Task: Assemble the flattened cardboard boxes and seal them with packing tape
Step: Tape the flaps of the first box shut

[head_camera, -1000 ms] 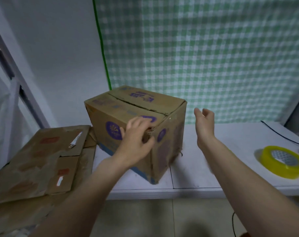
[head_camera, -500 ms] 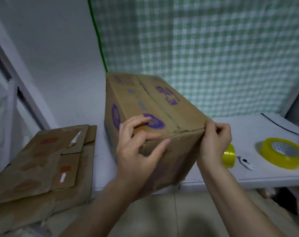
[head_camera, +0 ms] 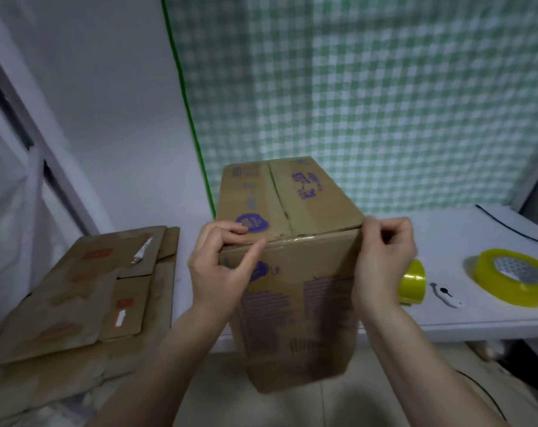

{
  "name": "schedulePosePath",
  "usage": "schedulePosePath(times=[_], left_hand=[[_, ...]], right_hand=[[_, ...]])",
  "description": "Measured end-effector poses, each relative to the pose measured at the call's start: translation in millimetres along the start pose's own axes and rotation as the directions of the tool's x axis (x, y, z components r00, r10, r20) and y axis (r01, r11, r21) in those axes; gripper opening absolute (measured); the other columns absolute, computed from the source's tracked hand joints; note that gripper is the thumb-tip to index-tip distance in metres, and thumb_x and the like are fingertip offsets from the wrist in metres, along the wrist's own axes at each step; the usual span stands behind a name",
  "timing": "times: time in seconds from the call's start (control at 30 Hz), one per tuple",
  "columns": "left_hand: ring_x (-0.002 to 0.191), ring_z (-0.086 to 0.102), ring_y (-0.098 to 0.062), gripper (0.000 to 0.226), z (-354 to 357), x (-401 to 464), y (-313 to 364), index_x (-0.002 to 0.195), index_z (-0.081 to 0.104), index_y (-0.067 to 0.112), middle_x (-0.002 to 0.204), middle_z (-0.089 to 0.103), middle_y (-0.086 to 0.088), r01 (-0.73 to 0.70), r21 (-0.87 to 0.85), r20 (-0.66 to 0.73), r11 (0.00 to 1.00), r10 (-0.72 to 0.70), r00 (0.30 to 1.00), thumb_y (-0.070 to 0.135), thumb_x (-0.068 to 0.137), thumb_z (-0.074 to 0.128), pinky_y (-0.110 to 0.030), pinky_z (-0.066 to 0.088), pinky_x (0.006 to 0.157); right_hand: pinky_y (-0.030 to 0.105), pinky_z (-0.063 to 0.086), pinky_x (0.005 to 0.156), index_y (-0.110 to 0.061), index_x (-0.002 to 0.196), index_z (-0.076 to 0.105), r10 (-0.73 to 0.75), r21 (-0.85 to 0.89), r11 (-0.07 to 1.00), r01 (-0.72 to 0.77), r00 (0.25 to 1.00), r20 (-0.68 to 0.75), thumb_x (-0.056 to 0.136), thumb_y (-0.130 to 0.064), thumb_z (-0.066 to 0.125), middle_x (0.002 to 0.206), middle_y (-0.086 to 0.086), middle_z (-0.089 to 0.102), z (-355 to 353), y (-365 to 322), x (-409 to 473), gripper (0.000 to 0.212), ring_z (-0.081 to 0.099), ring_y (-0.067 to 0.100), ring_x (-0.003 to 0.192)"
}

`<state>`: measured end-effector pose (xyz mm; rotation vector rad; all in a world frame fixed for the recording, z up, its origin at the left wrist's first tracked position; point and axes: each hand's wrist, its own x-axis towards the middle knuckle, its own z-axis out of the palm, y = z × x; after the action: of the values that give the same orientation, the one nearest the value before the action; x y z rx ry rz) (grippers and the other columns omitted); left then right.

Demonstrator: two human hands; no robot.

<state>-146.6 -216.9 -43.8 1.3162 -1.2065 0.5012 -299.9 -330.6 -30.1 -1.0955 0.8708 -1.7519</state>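
Both hands are on the cardboard box (head_camera: 292,272), held dead centre over the white table (head_camera: 477,315) edge. Left hand (head_camera: 221,272) grips its near top corner at 9 o'clock; right hand (head_camera: 384,263) pinches the corner at 3 o'clock. Tape roll (head_camera: 514,280) lies further out at 3 o'clock.

Not much to report on your body here, honestly. Both your forearms come up from the bottom edge of the frame and they're bare the whole way: no sleeves, no cuffs, the skin runs right off the bottom of the picture. Your left hand (head_camera: 221,269) sits left of centre and your right hand (head_camera: 384,266) right of centre, both bare too, no gloves. Can't spot a watch, ring or band on either wrist or on any of the fingers (head_camera: 252,257) that show. Nails look short and plain on the ones facing the camera. There's some motion blur along the lower forearms, so fine detail down there is lost.
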Motion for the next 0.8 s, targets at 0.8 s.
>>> schedulePosePath(times=[0.8], left_hand=[[0.136, 0.033, -0.037, 0.067, 66, -36, 76, 0.136, 0.049, 0.000, 0.141, 0.046, -0.025, -0.485, 0.442, 0.420, 0.755, 0.303, 0.855, -0.008, 0.070, 0.054, -0.053, 0.014, 0.118]], right_hand=[[0.031, 0.043, 0.071, -0.012, 0.072, 0.054, 0.137, -0.355, 0.925, -0.137, 0.990, -0.025, 0.091, -0.012, 0.055, 0.069, 0.001, 0.056, -116, 61, 56, 0.019, 0.053, 0.016, 0.071]])
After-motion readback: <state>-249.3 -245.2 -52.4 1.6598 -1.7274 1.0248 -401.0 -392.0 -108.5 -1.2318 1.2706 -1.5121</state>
